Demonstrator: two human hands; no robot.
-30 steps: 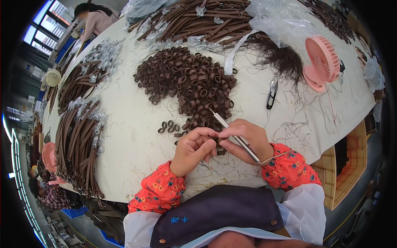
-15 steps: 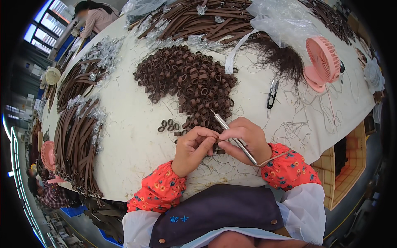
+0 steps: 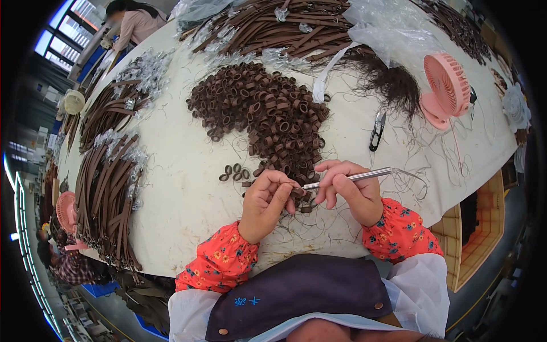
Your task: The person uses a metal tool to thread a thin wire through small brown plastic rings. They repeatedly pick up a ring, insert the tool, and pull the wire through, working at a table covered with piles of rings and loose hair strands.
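My left hand [image 3: 264, 205] pinches a small brown leather loop [image 3: 297, 192] between thumb and fingers. Closed round a slim silver pen-shaped tool [image 3: 373, 174] is my right hand [image 3: 354, 191]. The tool lies nearly level, its left end at the loop and a thin cord trailing from its right end. Its very tip is too small to make out. Just beyond my hands spreads a large pile of similar brown loops [image 3: 268, 108]. Several loose loops [image 3: 234, 172] sit to the left of my fingers.
Thread snips [image 3: 377, 131] lie to the right, near a tangle of dark threads [image 3: 393, 85] and a pink fan [image 3: 446, 85]. Bundled brown straps [image 3: 105, 194] line the left; more straps [image 3: 273, 25] lie at the back under plastic. A wooden crate [image 3: 481, 228] stands right. Another person [image 3: 137, 25] sits far left.
My right hand has turned the silver tool from pointing away to pointing left, bringing its end to the loop. My left hand stays nearly in place.
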